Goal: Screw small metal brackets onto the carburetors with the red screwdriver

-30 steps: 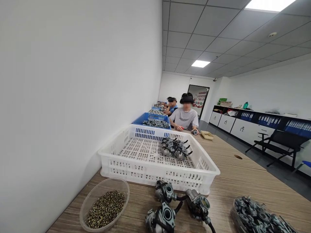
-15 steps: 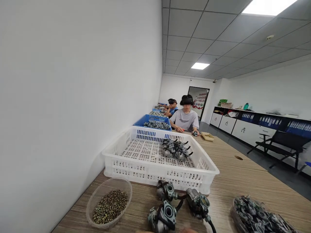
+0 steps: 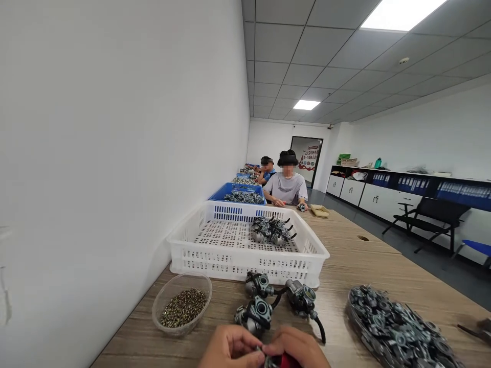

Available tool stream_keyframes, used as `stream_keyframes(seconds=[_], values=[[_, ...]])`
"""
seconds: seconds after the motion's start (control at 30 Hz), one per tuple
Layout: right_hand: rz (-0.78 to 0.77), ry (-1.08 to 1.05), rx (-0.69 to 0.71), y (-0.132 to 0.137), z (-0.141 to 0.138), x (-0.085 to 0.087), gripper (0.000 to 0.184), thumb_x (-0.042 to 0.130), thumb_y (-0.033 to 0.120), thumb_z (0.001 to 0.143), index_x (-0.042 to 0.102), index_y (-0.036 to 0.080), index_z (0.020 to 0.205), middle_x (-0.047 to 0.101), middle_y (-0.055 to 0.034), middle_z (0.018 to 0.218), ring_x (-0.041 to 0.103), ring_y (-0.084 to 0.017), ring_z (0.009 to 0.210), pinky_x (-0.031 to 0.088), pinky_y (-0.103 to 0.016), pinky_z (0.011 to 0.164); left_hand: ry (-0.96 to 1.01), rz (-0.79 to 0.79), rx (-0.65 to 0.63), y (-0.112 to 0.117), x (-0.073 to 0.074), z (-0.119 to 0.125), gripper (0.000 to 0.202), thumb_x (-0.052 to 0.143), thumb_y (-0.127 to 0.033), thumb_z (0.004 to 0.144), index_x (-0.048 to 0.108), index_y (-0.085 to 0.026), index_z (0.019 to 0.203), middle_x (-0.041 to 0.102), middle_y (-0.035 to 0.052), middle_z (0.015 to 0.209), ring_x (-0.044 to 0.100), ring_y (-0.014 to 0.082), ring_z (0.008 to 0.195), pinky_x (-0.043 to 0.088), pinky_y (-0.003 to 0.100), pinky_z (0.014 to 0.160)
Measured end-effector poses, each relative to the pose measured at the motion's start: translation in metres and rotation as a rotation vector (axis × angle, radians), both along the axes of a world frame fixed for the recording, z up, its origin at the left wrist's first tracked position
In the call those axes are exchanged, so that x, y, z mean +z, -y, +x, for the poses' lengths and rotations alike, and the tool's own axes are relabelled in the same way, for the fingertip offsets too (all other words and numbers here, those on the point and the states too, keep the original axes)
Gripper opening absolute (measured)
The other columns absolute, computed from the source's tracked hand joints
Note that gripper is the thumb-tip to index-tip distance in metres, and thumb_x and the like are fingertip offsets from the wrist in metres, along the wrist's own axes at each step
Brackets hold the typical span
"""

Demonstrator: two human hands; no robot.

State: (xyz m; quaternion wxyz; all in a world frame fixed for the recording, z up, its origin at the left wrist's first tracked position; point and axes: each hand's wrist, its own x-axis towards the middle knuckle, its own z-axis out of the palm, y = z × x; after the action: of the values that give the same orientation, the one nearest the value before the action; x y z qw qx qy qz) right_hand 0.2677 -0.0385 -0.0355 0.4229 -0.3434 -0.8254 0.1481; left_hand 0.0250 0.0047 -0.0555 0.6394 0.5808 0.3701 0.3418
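At the bottom edge my left hand (image 3: 232, 348) and my right hand (image 3: 297, 347) meet, fingers bent and closed. My left fingers pinch a small metal part (image 3: 271, 362), mostly hidden by the hands. Under my right hand shows a red object (image 3: 287, 361); its kind I cannot make out. Just beyond my hands stand three metal carburetors with black hoses: a front one (image 3: 253, 316), one behind it (image 3: 260, 284) and one to the right (image 3: 303, 299). Left of them sits a clear round bowl (image 3: 155, 306) with many small brass-coloured screws (image 3: 183, 307).
A white perforated crate (image 3: 245, 261) holds several carburetors (image 3: 273, 231). To the right, a clear tub is heaped with metal parts (image 3: 399, 322). Behind the crate is a blue crate (image 3: 218, 193). A co-worker (image 3: 286, 186) sits across the table; a wall (image 3: 115, 204) borders the left.
My hands have risen into view at the bottom, with the metal part and red object between them. The view has shifted, so the tub of parts shows more fully.
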Motion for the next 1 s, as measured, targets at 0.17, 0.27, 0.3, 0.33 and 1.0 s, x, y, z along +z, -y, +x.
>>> stream_keyframes(seconds=[0.17,0.27,0.3,0.33,1.0], values=[[-0.009,0.015,-0.068,0.004,-0.009,0.001,0.05,0.076,0.071,0.104,0.082,0.023,0.112,0.077,-0.005,0.091,0.069,-0.019,0.075,0.051,-0.027,0.068,-0.004,-0.036,0.018,0.011,0.019,0.0,0.09,0.097,-0.092,0.055,0.081,-0.016,0.101,0.086,0.0089,0.086,0.08,0.0219,0.062,0.048,0.026,0.055],[-0.038,0.033,-0.094,0.006,-0.011,0.005,0.046,0.077,0.067,0.104,0.083,0.022,0.111,0.075,-0.0045,0.09,0.068,-0.02,0.078,0.047,-0.029,0.07,-0.002,-0.024,0.02,0.014,0.028,0.0,0.093,0.098,-0.092,0.055,0.081,-0.014,0.102,0.086,0.0092,0.086,0.079,0.02,0.06,0.044,0.024,0.053],[-0.047,0.039,-0.097,0.007,-0.011,0.006,0.045,0.08,0.066,0.102,0.083,0.022,0.11,0.075,-0.0037,0.089,0.067,-0.02,0.079,0.046,-0.029,0.071,-0.003,-0.022,0.018,0.015,0.029,0.0,0.092,0.098,-0.091,0.055,0.081,-0.014,0.102,0.086,0.0092,0.086,0.079,0.0194,0.059,0.043,0.024,0.053],[-0.057,0.045,-0.098,0.007,-0.01,0.007,0.044,0.083,0.065,0.099,0.084,0.022,0.109,0.074,-0.003,0.088,0.067,-0.02,0.079,0.045,-0.029,0.072,-0.006,-0.02,0.017,0.015,0.029,0.0,0.09,0.099,-0.09,0.056,0.081,-0.013,0.101,0.086,0.0093,0.085,0.078,0.019,0.059,0.042,0.024,0.054],[-0.193,0.065,-0.15,0.004,-0.009,0.006,0.027,0.1,0.032,0.082,0.085,0.025,0.103,0.07,0.0024,0.086,0.063,-0.018,0.08,0.039,-0.027,0.072,-0.06,-0.062,0.004,0.005,0.021,-0.001,0.077,0.104,-0.077,0.055,0.078,-0.017,0.096,0.087,0.01,0.091,0.081,0.0206,0.065,0.04,0.024,0.052]])
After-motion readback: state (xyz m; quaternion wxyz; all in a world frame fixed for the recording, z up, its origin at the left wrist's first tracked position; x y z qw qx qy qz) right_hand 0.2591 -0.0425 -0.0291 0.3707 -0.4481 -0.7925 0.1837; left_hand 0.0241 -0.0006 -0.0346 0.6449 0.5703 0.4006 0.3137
